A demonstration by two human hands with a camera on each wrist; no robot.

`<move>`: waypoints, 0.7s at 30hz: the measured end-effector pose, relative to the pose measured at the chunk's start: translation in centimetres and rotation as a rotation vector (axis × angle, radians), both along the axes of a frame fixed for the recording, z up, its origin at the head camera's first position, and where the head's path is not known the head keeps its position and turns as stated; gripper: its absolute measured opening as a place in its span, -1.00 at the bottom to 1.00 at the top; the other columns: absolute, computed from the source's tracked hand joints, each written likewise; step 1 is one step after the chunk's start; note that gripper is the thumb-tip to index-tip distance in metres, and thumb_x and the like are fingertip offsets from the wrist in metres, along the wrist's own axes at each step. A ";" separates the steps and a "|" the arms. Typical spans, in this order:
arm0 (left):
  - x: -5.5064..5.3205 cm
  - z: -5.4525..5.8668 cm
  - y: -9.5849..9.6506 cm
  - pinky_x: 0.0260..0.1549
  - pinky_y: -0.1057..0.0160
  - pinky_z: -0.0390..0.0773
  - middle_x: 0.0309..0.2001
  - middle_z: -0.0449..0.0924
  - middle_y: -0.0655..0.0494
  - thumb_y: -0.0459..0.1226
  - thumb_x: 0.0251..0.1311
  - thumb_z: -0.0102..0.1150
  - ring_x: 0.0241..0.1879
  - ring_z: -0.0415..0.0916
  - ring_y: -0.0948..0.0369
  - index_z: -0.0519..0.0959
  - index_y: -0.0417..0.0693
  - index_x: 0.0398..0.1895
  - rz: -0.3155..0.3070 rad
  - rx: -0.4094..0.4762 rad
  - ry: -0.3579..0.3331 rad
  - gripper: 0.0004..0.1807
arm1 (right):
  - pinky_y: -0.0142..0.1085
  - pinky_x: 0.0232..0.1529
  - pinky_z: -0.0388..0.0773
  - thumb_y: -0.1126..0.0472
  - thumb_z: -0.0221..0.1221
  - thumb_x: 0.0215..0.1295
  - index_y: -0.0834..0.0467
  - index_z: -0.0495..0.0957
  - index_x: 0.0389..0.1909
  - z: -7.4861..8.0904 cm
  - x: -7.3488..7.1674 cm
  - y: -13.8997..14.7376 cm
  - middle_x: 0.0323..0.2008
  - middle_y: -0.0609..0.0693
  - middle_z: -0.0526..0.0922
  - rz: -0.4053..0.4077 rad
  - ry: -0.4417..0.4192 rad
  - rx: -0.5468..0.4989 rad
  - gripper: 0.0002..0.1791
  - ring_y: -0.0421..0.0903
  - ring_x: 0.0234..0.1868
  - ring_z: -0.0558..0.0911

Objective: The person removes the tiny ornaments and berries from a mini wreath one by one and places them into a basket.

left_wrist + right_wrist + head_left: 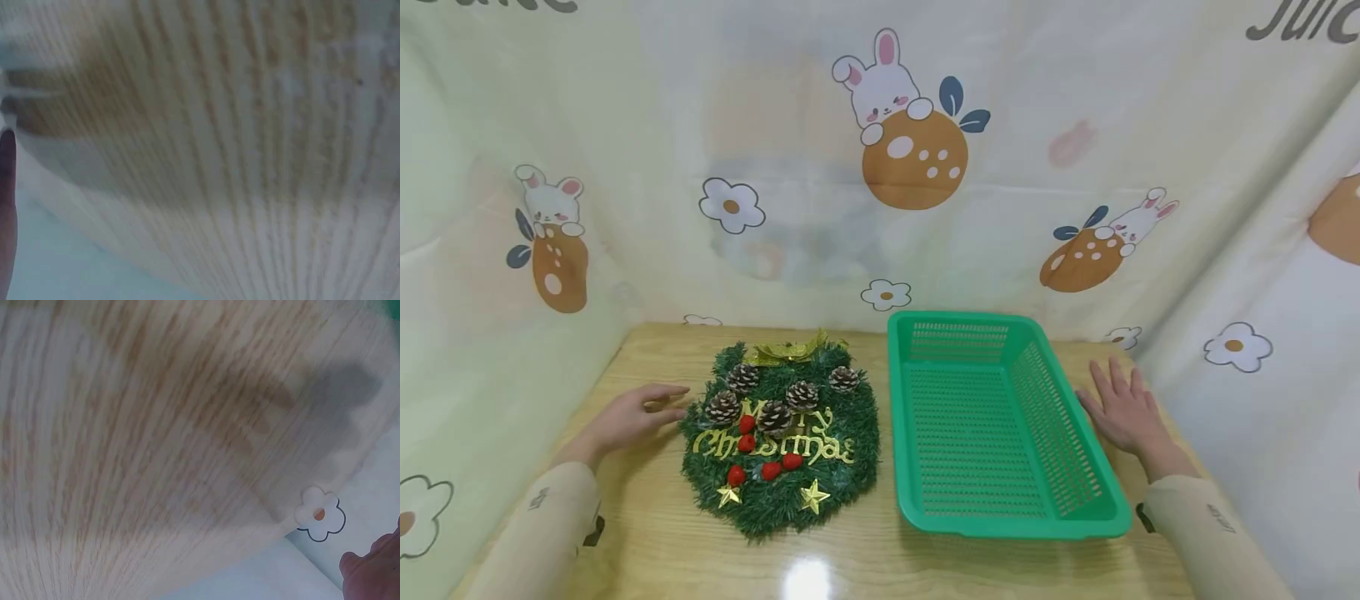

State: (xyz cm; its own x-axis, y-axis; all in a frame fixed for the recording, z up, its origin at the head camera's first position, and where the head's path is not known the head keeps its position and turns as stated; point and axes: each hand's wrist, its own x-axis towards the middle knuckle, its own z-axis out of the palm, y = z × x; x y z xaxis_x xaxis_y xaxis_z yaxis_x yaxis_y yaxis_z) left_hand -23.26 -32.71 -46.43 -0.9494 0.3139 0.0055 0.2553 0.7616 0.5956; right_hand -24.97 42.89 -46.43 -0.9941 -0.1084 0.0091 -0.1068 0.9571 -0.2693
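Observation:
A green Christmas wreath (786, 496) lies on the table at centre left in the head view. It carries pine cones (802, 395), red berries (792, 460), gold "Merry Christmas" lettering (828, 448), gold stars (813, 497) and a gold bow (786, 352). My left hand (634, 415) is at its left edge, fingers loosely bent and holding nothing. To the right of the wreath stands a green plastic basket (977, 442) with slotted walls. Beside its right wall my right hand (1126, 410) is spread palm down, thumb close to the rim. Each wrist view catches only part of a hand at its edge.
The wooden table (857, 567) has a patterned curtain (805, 258) along its back and both sides, printed with rabbits and flowers. A bright light reflection shows on the table at the front.

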 end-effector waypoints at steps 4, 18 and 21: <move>-0.4 0.4 0.7 0.04 -0.23 0.47 0.31 0.35 -0.31 -0.10 0.33 0.18 0.18 0.40 -0.26 0.37 -0.19 0.36 -0.038 0.129 -0.077 -0.39 | 0.50 0.19 -0.20 -0.20 -0.35 0.56 0.21 -0.27 0.55 0.1 0.0 0.3 0.49 0.40 -0.39 0.001 0.003 0.001 -0.21 0.57 0.37 -0.41; -0.4 1.0 2.3 0.18 -0.38 0.23 0.45 0.08 -0.32 -0.15 0.23 0.29 0.35 0.02 -0.42 0.23 -0.16 0.44 -0.135 0.219 -0.303 -0.24 | 0.51 0.18 -0.17 -0.18 -0.37 0.56 0.30 -0.30 0.53 0.6 -0.7 0.8 0.45 0.49 -0.38 -0.008 0.015 -0.014 -0.19 0.66 0.33 -0.36; -0.6 0.8 2.5 0.17 -0.41 0.20 0.45 0.06 -0.33 -0.15 0.23 0.30 0.35 -0.02 -0.45 0.22 -0.17 0.44 -0.135 0.200 -0.306 -0.23 | 0.46 0.25 -0.24 -0.12 -0.36 0.58 0.43 -0.26 0.48 1.4 -1.3 1.0 0.39 0.62 -0.31 0.006 0.085 -0.050 -0.20 0.69 0.31 -0.32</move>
State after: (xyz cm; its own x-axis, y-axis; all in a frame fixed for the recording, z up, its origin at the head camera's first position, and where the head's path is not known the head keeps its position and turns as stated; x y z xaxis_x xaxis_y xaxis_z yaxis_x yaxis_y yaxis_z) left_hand -23.89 -30.25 -45.64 -0.8670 0.4573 -0.1981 0.1323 0.5944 0.7932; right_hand -26.22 43.93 -45.06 -0.9889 -0.1115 0.0987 -0.1367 0.9421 -0.3061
